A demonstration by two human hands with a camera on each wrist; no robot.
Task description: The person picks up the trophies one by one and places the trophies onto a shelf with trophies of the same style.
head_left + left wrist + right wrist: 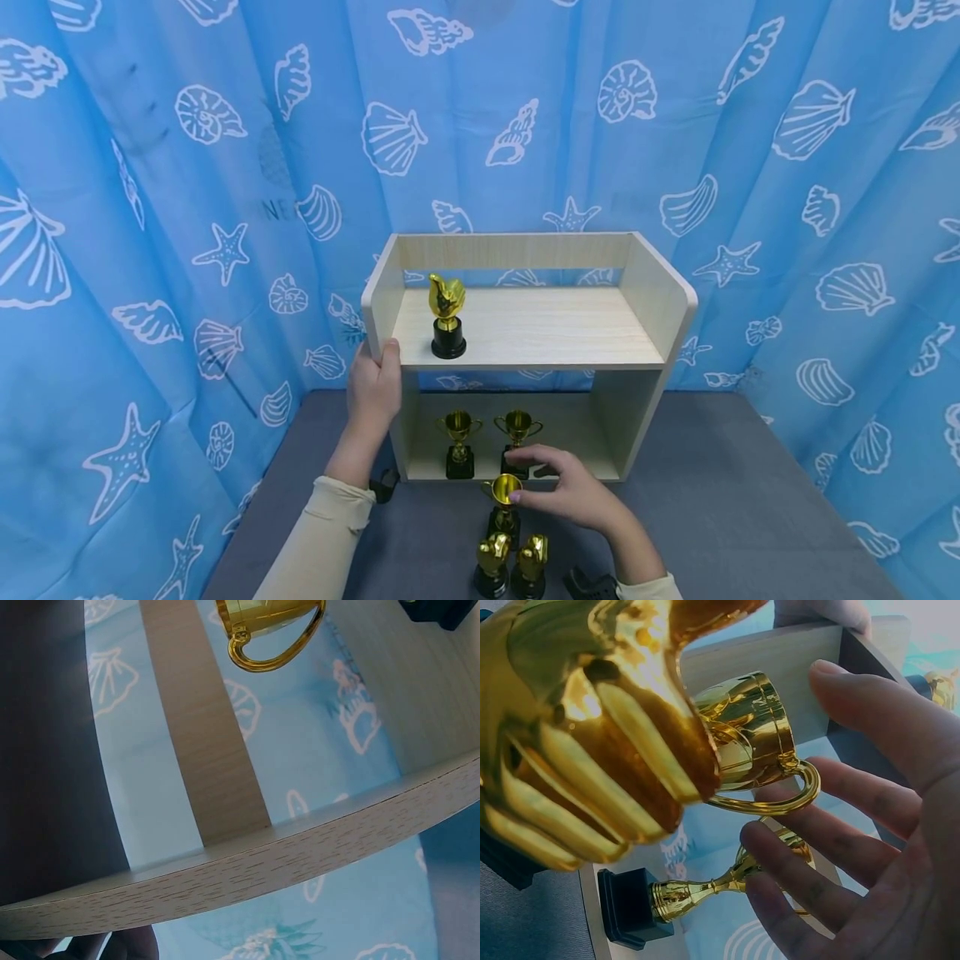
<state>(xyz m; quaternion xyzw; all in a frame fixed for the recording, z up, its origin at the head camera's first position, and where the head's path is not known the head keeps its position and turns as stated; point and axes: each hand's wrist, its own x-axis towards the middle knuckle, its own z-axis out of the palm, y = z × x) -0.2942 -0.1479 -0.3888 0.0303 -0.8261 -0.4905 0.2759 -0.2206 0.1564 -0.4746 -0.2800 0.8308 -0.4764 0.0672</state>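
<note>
1. Two gold thumb trophies (492,554) stand nearest, close together on the counter (712,483), with the front cup (505,492) just beyond them. A low sweep of the wrist or a dragged cup could tip one.

2. Right hand (566,492): fingers spread wide and loosely bent, thumb by the front cup's rim; whether it touches, I cannot tell. That cup stands upright on the counter, just before the shelf (547,325). Closing with only the thumb on the rim would likely topple it, since the bowl sits high on a slim stem.

3. Its forefinger overlaps the right lower cup (517,427) in the head view. If they are as near as they look, a knuckle could push that cup aside or over.

4. Handles stick out from each bowl; fingers threading through one could snag and pull the cup along on withdrawal.

5. Left hand (377,383) grips the shelf's left side panel. Too hard a pull there could shift the shelf and rock the left lower cup (459,446) or the upper thumb trophy (447,317), which stands near the upper board's front edge.
</note>
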